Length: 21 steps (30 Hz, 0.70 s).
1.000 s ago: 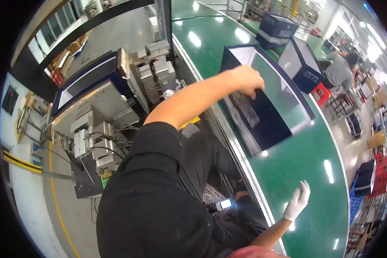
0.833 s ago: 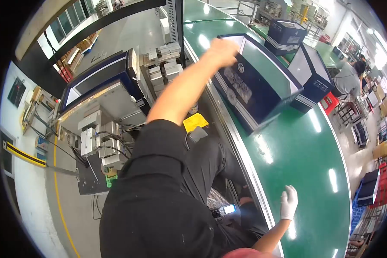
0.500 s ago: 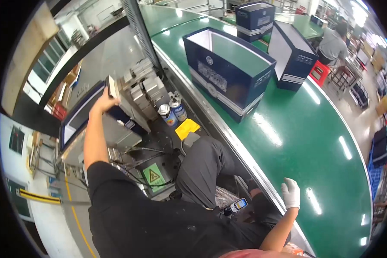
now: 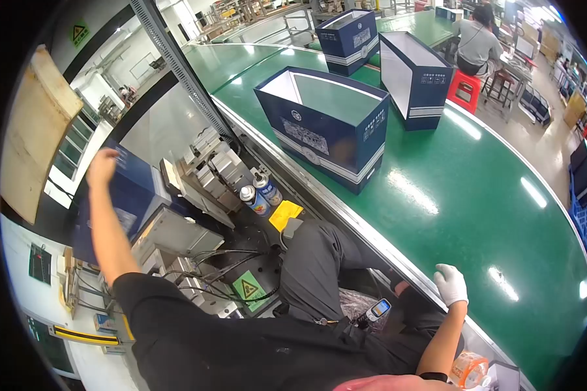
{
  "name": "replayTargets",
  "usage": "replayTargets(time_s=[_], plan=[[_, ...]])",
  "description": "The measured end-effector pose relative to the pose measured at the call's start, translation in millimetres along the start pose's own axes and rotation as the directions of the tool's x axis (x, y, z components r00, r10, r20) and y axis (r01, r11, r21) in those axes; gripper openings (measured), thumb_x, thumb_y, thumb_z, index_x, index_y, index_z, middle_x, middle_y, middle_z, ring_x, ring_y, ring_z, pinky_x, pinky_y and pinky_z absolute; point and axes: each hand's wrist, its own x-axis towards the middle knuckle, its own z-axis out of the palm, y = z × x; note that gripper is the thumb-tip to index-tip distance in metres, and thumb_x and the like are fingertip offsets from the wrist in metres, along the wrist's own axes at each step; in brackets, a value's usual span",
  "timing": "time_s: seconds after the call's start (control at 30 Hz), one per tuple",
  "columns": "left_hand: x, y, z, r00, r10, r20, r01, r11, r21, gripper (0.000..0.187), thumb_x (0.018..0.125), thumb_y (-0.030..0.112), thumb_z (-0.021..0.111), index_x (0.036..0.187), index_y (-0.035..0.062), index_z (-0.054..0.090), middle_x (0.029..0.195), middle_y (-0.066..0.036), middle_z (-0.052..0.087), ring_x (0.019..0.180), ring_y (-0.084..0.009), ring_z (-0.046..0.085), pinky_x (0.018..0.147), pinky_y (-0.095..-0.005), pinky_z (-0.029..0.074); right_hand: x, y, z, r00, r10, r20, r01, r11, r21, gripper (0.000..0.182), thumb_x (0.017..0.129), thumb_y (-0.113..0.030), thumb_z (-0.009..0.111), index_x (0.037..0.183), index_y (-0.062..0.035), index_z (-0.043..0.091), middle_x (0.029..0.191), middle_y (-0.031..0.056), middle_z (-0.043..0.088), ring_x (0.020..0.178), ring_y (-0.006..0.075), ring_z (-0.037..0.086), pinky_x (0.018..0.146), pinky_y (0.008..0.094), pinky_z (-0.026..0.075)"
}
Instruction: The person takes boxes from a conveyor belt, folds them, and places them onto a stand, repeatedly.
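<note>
A dark blue cardboard box (image 4: 134, 189) with a pale band sits tilted over the metal machine at the left, a little blurred. My left hand (image 4: 101, 168), bare, has its fingers curled over that box's upper edge. My right hand (image 4: 451, 285) wears a white glove and holds nothing; it rests by the near rail of the green conveyor, fingers loosely bent and apart. On the belt (image 4: 437, 215) stands a large open-topped blue box (image 4: 323, 140) with a white inside. Two more blue boxes, one tall and slanted (image 4: 427, 91) and one farther back (image 4: 347, 42), stand behind it.
Two spray cans (image 4: 254, 201) and a yellow cloth (image 4: 285, 215) lie between the machine (image 4: 182, 231) and the conveyor rail. Cables run near my knee. A mobile phone (image 4: 377, 309) is at my lap. A person (image 4: 476, 42) sits on a red stool (image 4: 463, 91) beyond the belt.
My left hand has moved left and outward, and the blue box at the machine has shifted with it. My gloved right hand stays near the rail. The camera view has turned slightly.
</note>
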Motion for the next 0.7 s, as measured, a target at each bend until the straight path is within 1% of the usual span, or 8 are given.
replayTargets(time_s=[0.1,0.27,0.3,0.4,0.57,0.63,0.67,0.7], plan=[[40.2,0.5,-74.4,0.95,0.169,-0.263,-0.156,0.985,0.069,0.026,0.077,0.017,0.051,0.09,0.0101,0.072,0.085,-0.007,0.07,0.08,-0.0271,0.065,0.074,-0.0356,0.05,1.2,-5.1,4.1,1.0,-0.006,0.011,0.006,1.0,-0.007,0.032,0.08,-0.023,0.057,0.104,-0.0051,0.068,0.105,0.0138,0.068,0.094,0.0349,0.063,0.083,0.0389,0.05],[40.7,60.3,-130.9,0.927,0.354,-0.126,-0.373,0.909,-0.188,0.018,0.075,0.011,0.051,0.08,0.0039,0.067,0.071,-0.007,0.062,0.069,-0.0203,0.057,0.067,-0.029,0.046,-3.8,-20.6,4.8,0.999,-0.043,0.032,0.043,0.999,0.006,0.033,0.08,-0.022,0.057,0.104,-0.0026,0.068,0.106,0.0155,0.068,0.095,0.0359,0.063,0.084,0.038,0.05],[28.5,88.1,-140.2,0.874,0.475,-0.1,-0.479,0.811,-0.336,0.016,0.074,0.011,0.052,0.077,0.0029,0.065,0.07,-0.006,0.061,0.067,-0.0181,0.054,0.066,-0.0274,0.044,-4.1,-25.1,5.8,0.998,-0.054,0.03,0.054,0.998,0.016,0.033,0.08,-0.022,0.057,0.104,-0.0017,0.068,0.107,0.0161,0.067,0.095,0.0362,0.063,0.085,0.0377,0.049],[-58.2,190.5,-181.2,0.798,0.588,-0.136,-0.598,0.742,-0.303,0.015,0.075,0.009,0.05,0.077,0.002,0.063,0.07,-0.004,0.058,0.068,-0.0132,0.05,0.065,-0.023,0.041,-9.7,-34.5,10.5,0.996,-0.074,0.053,0.074,0.997,0.004,0.036,0.082,-0.027,0.055,0.106,-0.0041,0.068,0.107,0.0139,0.068,0.097,0.035,0.063,0.084,0.0387,0.049],[-148.0,258.1,-256.4,0.701,0.68,-0.217,-0.664,0.51,-0.546,0.019,0.082,0.016,0.05,0.09,0.0047,0.063,0.082,-0.001,0.058,0.072,-0.0101,0.049,0.069,-0.0216,0.038,-22.2,-95.5,-6.9,0.908,-0.201,0.368,0.08,0.944,0.32,0.043,0.089,-0.035,0.051,0.115,-0.0035,0.065,0.118,0.014,0.064,0.107,0.0319,0.06,0.093,0.0344,0.046],[-138.5,264.3,-264.2,0.587,0.75,-0.305,-0.67,0.237,-0.704,0.012,0.085,0.014,0.053,0.091,0.0066,0.058,0.09,-0.002,0.055,0.078,-0.0112,0.047,0.076,-0.0203,0.035,-22.0,-72.1,37.1,0.888,-0.437,0.143,0.37,0.863,0.343,0.039,0.094,-0.028,0.047,0.123,-0.0058,0.059,0.115,0.0107,0.063,0.095,0.0257,0.062,0.089,0.034,0.048],[-151.7,272.7,-263.0,0.585,0.718,-0.379,-0.718,0.24,-0.654,0.016,0.085,0.018,0.052,0.094,0.0068,0.06,0.088,-0.002,0.056,0.077,-0.0107,0.048,0.074,-0.0207,0.036,-26.7,-69.2,42.5,0.909,-0.405,0.1,0.353,0.874,0.333,0.039,0.094,-0.028,0.047,0.123,-0.0058,0.059,0.115,0.0107,0.063,0.095,0.0257,0.062,0.089,0.034,0.048],[-161.8,280.2,-256.7,0.578,0.682,-0.448,-0.758,0.245,-0.605,0.021,0.086,0.022,0.052,0.096,0.0069,0.062,0.087,-0.001,0.057,0.075,-0.0102,0.049,0.072,-0.0211,0.037,-31.2,-72.7,48.1,0.958,-0.286,-0.026,0.255,0.804,0.537,0.041,0.094,-0.031,0.048,0.125,-0.0048,0.058,0.116,0.011,0.063,0.098,0.0263,0.061,0.091,0.0345,0.047]])
